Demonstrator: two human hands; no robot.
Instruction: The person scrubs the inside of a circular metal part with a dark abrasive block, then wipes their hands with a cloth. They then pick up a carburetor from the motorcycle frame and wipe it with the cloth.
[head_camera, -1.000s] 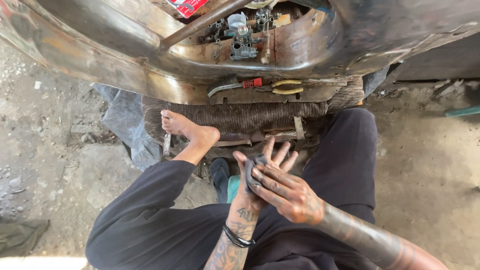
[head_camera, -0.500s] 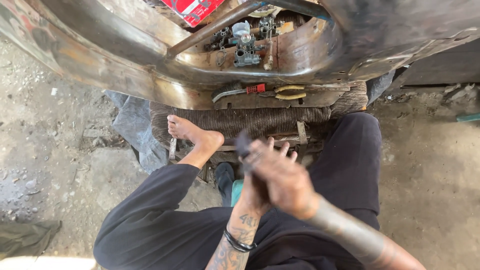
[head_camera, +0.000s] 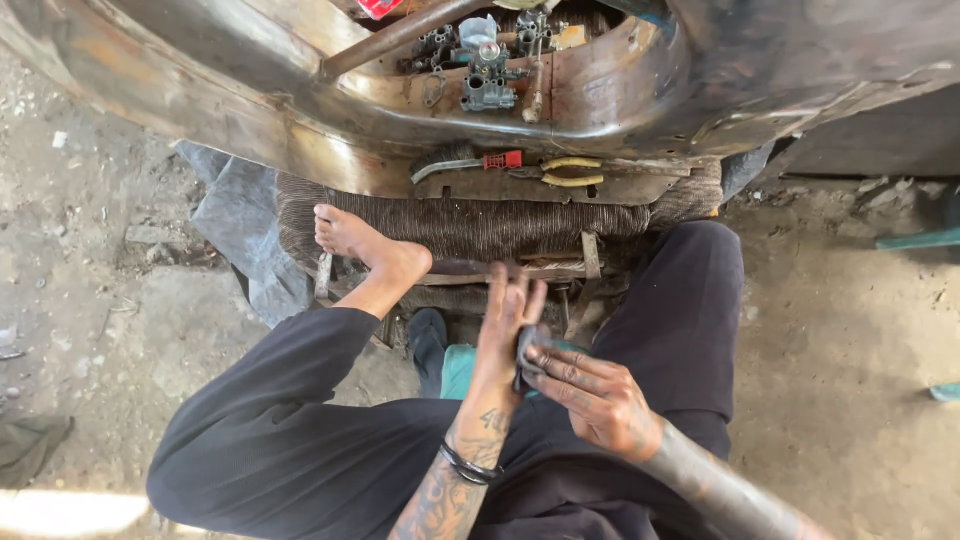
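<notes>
— Rag (head_camera: 527, 347) first: where is it, measured from the woven mat (head_camera: 470, 228)?

— On the near side of the mat, over the person's lap, between the two hands. It is a small dark wad, mostly hidden.

— And the hands?

— The left hand (head_camera: 503, 335) stands flat and open, fingers spread and pointing toward the mat. The right hand (head_camera: 590, 395) is curled, its fingers pinching the rag against the left palm.

— How far along does the wiping look?

— My guess is midway. Both hands are dark with grime across the knuckles and fingers, so plenty is left to clean.

— What about the tools?

— On the far edge of the mat lie a wire brush with a red handle (head_camera: 465, 163) and yellow-handled pliers (head_camera: 565, 171), side by side, untouched. Beyond the mat, inside the curved metal shell (head_camera: 200, 95), sits a grey carburettor body (head_camera: 487, 82) among other small parts. Whether those parts are finished I cannot tell.

— Anything else by the mat?

— A bare foot (head_camera: 365, 243) rests on its left end.
</notes>
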